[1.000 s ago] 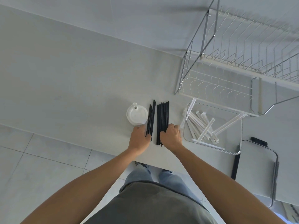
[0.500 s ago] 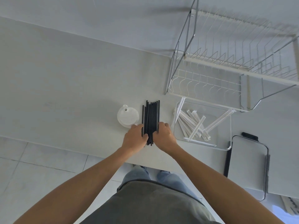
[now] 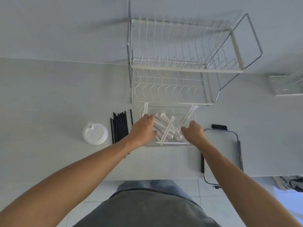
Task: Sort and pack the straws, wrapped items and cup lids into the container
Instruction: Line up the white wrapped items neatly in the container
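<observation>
Fingers of the left hand reach loosely spread onto the wrapped items inside the clear container; the right hand curls over their other end, grip unclear. Black straws and cup lids lie left, on open counter.

You had nothing legible in front of you — no text, label, brand, number or sign showed on any surface in the head view.
</observation>
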